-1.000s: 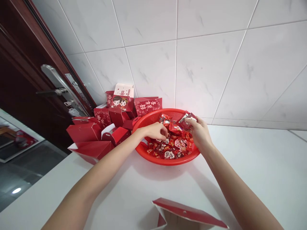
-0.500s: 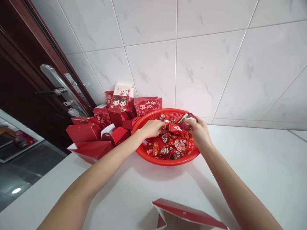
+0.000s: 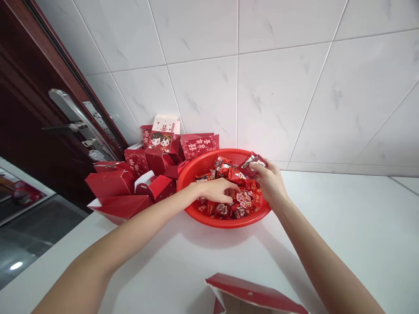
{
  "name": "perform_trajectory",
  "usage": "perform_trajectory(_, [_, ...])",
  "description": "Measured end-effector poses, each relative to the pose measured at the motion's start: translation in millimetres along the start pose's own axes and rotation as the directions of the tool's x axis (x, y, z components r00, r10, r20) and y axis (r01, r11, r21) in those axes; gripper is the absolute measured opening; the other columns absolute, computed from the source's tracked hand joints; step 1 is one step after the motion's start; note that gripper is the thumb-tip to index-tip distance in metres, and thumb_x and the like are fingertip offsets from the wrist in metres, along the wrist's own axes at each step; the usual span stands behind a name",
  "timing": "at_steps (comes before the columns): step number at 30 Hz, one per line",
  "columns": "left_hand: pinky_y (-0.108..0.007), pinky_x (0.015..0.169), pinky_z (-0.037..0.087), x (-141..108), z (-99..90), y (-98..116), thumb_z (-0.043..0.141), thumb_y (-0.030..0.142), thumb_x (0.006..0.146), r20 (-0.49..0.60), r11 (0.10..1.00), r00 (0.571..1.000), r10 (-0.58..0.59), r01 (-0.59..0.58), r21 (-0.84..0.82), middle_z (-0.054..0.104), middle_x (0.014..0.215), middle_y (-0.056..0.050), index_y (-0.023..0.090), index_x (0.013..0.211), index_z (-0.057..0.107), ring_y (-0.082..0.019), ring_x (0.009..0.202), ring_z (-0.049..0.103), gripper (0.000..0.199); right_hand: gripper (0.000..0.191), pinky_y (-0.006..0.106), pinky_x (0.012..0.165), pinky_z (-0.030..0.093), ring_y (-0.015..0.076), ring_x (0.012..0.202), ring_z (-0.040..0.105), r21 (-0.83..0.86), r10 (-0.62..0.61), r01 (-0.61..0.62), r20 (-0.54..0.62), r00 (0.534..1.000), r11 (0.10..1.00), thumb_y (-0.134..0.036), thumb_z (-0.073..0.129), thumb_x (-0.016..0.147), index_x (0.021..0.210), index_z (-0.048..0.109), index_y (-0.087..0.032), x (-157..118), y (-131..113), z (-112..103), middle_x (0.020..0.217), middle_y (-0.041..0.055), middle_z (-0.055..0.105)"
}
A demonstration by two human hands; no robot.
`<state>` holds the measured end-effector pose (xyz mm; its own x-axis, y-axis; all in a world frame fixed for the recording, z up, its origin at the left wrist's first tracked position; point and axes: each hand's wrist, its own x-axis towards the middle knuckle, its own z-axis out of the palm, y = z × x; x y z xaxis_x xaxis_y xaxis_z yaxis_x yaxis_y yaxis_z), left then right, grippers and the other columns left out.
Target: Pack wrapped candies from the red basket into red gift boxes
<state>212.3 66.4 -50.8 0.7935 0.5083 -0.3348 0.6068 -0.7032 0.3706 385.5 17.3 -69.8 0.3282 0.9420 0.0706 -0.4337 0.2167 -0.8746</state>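
Note:
A red plastic basket point(image 3: 225, 225) holds many wrapped candies point(image 3: 220, 208) in red and dark red wrappers. My left hand point(image 3: 218, 190) is low over the middle of the pile, fingers bent, thumb and forefinger apart, with nothing visible between them. At the basket's right rim my right hand point(image 3: 271, 179) grips candy packets point(image 3: 254, 164), dark red with pale lettering, held up at the back right of the pile. Part of that grip is hidden behind the fingers. Nearer to me stands a red paper box point(image 3: 258, 293) with its top open, cut off by the lower picture edge.
Several red gift boxes point(image 3: 119, 183) crowd the table left of the basket, one point(image 3: 162, 137) printed with two cartoon figures. A tiled wall point(image 3: 203, 96) rises behind the white table point(image 3: 157, 261). On the left is a dark door with a metal handle point(image 3: 73, 117).
My left hand has moved from the back left of the candies toward me and right, to the pile's middle. My right hand keeps its packets in nearly the same place.

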Motion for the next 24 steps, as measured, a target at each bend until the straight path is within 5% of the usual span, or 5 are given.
perform_trajectory(6, [-0.038,0.094,0.048,14,11.4,2,0.078,0.054,0.074,0.023,0.974,0.999,0.036,-0.040,0.222,0.060,0.133,-0.012,0.031,0.147,0.051,-0.034,0.115,0.062,0.081,0.031,0.027,0.062,0.052,0.0170,0.073,0.064,0.003,0.000,0.000,-0.012,1.000,1.000,-0.030,0.083,0.055,0.081,0.070,-0.020,-2,-2,1,0.076,-0.0014,0.071])
perform_trajectory(10, [-0.032,0.089,0.048,21,11.2,-6,0.078,0.040,0.079,-0.032,0.959,0.997,0.069,-0.058,0.278,0.069,0.120,-0.008,0.028,0.137,0.061,-0.029,0.107,0.066,0.061,0.029,0.026,0.059,0.051,0.0155,0.069,0.062,-0.003,0.004,-0.005,-0.028,1.000,1.000,-0.029,0.082,0.054,0.078,0.069,-0.020,-1,-1,1,0.071,-0.0025,0.069])
perform_trajectory(15, [-0.026,0.077,0.048,18,-0.8,-21,0.063,0.017,0.087,-0.201,0.980,0.978,-0.056,0.093,0.178,0.077,0.094,-0.002,0.021,0.102,0.076,-0.020,0.085,0.070,0.021,0.028,0.026,0.057,0.050,0.0160,0.068,0.062,-0.010,0.009,-0.010,-0.036,0.999,1.000,-0.030,0.081,0.054,0.077,0.068,-0.020,-2,-4,3,0.070,-0.0021,0.069])
perform_trajectory(18, [-0.024,0.077,0.048,15,-3.1,-27,0.059,0.013,0.086,-0.221,0.990,0.974,-0.054,0.080,0.112,0.079,0.093,-0.002,0.020,0.096,0.078,-0.017,0.082,0.070,0.022,0.028,0.026,0.057,0.051,0.0164,0.068,0.063,-0.010,0.020,-0.020,-0.043,0.999,1.000,-0.029,0.081,0.054,0.077,0.068,-0.020,-3,-5,4,0.072,-0.0014,0.069])
perform_trajectory(24, [-0.022,0.084,0.050,19,3.3,-26,0.050,-0.002,0.077,-0.093,0.999,0.995,0.035,-0.036,-0.006,0.077,0.113,-0.003,0.019,0.114,0.076,-0.017,0.097,0.070,0.050,0.026,0.026,0.058,0.051,0.0152,0.067,0.061,-0.004,0.001,-0.001,-0.029,1.000,1.000,-0.029,0.081,0.054,0.075,0.068,-0.020,-2,-4,3,0.068,-0.0024,0.067])
